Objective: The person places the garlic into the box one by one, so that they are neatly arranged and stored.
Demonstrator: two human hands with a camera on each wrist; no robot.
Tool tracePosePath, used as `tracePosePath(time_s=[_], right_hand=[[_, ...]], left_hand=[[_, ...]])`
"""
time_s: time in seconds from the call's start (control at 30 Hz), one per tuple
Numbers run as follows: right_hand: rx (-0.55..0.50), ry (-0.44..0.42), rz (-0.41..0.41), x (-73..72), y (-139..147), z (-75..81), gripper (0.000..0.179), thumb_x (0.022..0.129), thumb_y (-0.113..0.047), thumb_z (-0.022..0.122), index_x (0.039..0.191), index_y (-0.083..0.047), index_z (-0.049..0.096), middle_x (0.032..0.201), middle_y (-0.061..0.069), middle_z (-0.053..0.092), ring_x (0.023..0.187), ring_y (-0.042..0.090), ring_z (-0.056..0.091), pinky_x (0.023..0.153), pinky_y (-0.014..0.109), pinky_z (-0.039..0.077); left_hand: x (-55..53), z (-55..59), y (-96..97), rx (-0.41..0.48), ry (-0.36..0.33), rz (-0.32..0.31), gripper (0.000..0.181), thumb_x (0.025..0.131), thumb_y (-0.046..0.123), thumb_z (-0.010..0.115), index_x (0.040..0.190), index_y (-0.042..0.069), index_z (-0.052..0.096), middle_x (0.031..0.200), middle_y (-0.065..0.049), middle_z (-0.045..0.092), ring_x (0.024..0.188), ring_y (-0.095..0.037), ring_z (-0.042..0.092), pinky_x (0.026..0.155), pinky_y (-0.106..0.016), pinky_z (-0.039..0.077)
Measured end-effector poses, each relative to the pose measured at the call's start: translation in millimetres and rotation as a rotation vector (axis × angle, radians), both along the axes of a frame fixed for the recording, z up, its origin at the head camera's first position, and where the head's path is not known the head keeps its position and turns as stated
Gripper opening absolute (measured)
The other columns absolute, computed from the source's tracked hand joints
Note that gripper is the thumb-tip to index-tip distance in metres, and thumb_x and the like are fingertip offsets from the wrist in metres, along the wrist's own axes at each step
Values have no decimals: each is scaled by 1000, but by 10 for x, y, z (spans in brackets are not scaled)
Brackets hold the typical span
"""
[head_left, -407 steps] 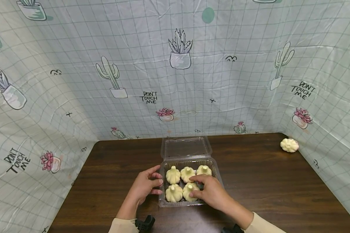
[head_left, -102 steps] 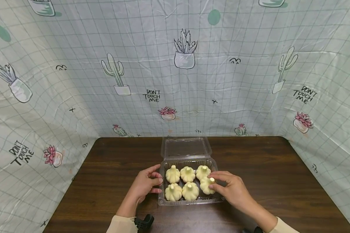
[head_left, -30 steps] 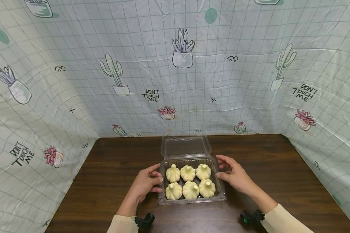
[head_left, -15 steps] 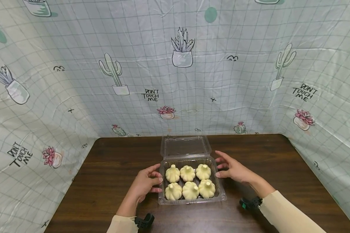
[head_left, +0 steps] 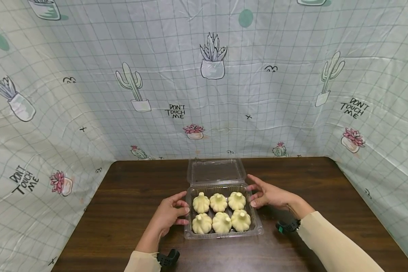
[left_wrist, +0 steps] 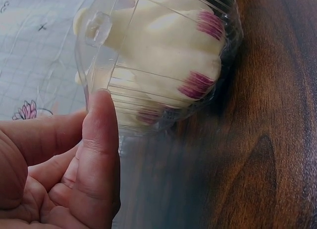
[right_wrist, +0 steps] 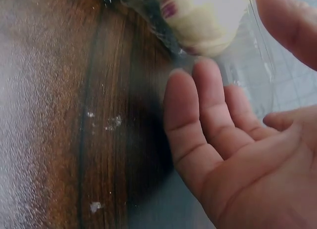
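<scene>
A clear plastic clamshell box [head_left: 258, 226] stands on the table with its lid [head_left: 217, 172] folded back behind it. Inside, garlic bulbs [head_left: 202, 223] sit in two rows, three to a row, stems mostly up. My left hand [head_left: 170, 212] pinches the box's left rim between thumb and fingers; in the left wrist view a fingertip [left_wrist: 100, 102] presses at the rim. On the right side, my right hand [head_left: 266, 194] has its fingers spread along the box's edge near the hinge. The right wrist view has its loosely bent fingers [right_wrist: 183, 105] close below a bulb [right_wrist: 208, 26], holding nothing.
The dark wooden table [head_left: 139, 181] extends on both sides of the box. A patterned cloth [head_left: 156, 75] hangs behind and at both sides. Dark straps [head_left: 170, 258] with devices sit on both wrists.
A garlic bulb formerly at the table's far right corner is gone from there; the right hand placed a bulb front right, released it, and moved to the box's right side. Left hand stayed.
</scene>
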State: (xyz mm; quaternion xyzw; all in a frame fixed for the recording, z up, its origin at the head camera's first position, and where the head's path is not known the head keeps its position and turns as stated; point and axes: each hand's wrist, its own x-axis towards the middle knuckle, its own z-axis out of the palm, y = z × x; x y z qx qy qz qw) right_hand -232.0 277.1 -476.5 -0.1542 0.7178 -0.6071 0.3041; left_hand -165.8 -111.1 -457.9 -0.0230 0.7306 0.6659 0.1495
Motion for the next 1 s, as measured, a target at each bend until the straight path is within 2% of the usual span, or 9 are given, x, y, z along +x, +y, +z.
tracePosePath(time_s=[0.2, 0.4, 0.67, 1.0], right_hand=[[16, 18, 18, 3, 27, -9, 121, 92, -3, 79, 170, -18, -12, 159, 37, 23, 114, 26, 62, 89, 33, 61], [-12, 107, 23, 49, 31, -30, 121, 93, -4, 79, 170, -21, -13, 154, 39, 26, 111, 25, 63, 88, 31, 62], [-58, 220, -44, 153, -14, -48, 114, 93, 0, 77, 170, -20, -4, 146, 41, 31, 100, 18, 67, 81, 28, 62], [-109, 230, -103, 244, -38, -85, 101, 95, 3, 73, 169, -15, 6, 141, 41, 33, 95, 17, 69, 74, 35, 65]], left_hand=[[-17, -15, -8, 0, 8, -3, 64, 97, -10, 66, 157, -3, 45, 107, -13, 59, 84, -21, 62, 62, -35, 66], [-16, -13, -11, 7, 8, -4, 64, 97, -10, 66, 157, -4, 45, 106, -13, 58, 83, -21, 61, 62, -34, 66], [-29, -24, -9, -3, 19, -3, 64, 97, -10, 66, 157, -4, 45, 106, -13, 58, 83, -21, 61, 61, -35, 66], [-25, -27, -9, -2, 14, 1, 63, 98, -10, 65, 157, -3, 45, 107, -14, 59, 84, -21, 61, 61, -35, 66]])
